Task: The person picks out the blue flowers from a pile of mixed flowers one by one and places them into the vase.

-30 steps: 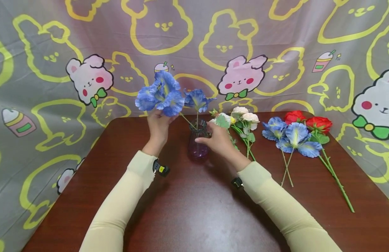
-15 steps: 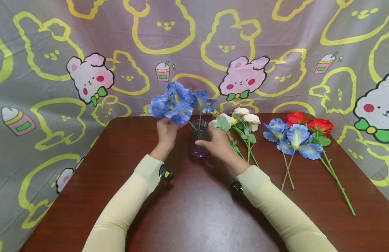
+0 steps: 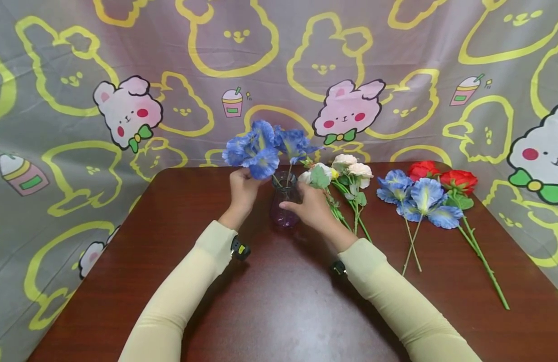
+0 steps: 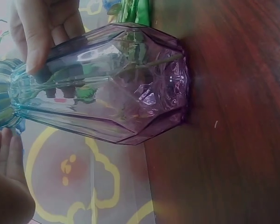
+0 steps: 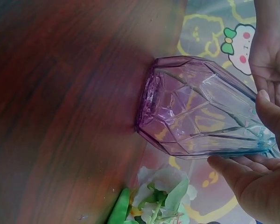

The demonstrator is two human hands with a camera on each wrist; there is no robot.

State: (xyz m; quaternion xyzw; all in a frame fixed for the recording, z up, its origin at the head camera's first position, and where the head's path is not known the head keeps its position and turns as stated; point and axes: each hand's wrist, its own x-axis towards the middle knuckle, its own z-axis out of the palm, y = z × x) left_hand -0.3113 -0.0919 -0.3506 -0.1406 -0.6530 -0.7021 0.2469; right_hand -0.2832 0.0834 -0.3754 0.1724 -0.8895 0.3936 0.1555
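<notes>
A faceted glass vase (image 3: 284, 211), purple at the base and bluish at the neck, stands upright on the table. My right hand (image 3: 312, 203) grips it by the neck, thumb on the near side. My left hand (image 3: 244, 193) holds a blue artificial iris (image 3: 256, 151) just under its bloom; the petals hide the fingertips. This iris leans left, its stem running into the vase mouth. Behind it a second blue iris (image 3: 293, 143) stands in the vase. Inside the glass, thin stems cross in the right wrist view. The left fingers (image 4: 9, 151) show beside the rim in the left wrist view.
White artificial roses (image 3: 356, 168) with green stems lie just right of the vase. Farther right, more blue irises (image 3: 424, 196) and red roses (image 3: 457, 181) lie on the dark wooden table (image 3: 279, 301). A bunny-print curtain (image 3: 279, 60) hangs around the table.
My left hand has moved right and slightly down, bringing the held iris closer to the vase. The second iris has tilted a little right. My right hand stays at the vase neck.
</notes>
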